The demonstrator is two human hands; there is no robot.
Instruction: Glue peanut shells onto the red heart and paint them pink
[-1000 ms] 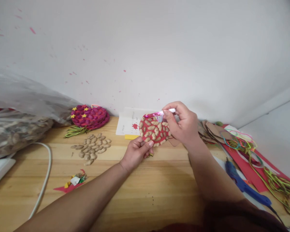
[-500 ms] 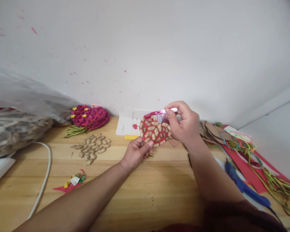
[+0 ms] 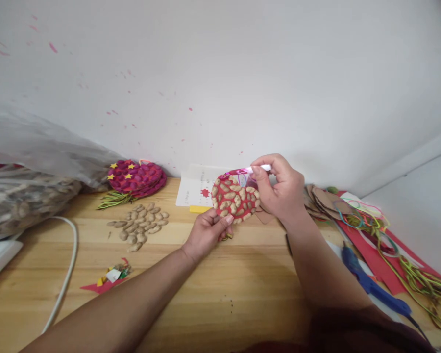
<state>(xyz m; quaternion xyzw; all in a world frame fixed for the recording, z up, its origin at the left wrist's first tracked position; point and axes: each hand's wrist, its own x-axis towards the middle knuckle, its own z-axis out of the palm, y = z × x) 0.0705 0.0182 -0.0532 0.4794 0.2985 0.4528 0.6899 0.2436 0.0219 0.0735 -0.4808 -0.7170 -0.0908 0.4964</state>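
Observation:
My left hand [image 3: 211,228] pinches the lower edge of a red disc covered with peanuts [image 3: 235,200], thumb on its front, holding it tilted up above the table. Pink-magenta colour shows along the disc's upper left rim. In my right hand [image 3: 281,184] is a white and magenta marker [image 3: 259,168], gripped between thumb and fingers, its tip end at the disc's top edge. Behind the disc stands a white sheet with writing [image 3: 191,186], partly hidden. Left of my left hand lies a loose spread of peanuts [image 3: 141,223].
Magenta-painted discs with yellow stars [image 3: 135,179] lean at the wall. A plastic bag of peanuts [image 3: 29,196] and a white cable [image 3: 71,255] are at left, paper scraps [image 3: 112,277] nearer. Brown discs [image 3: 323,201], cords [image 3: 419,274] and a blue glue gun [image 3: 375,289] lie right.
Almost nothing differs. My right hand with the marker has shifted very slightly to the right; my left hand and the disc stay in place.

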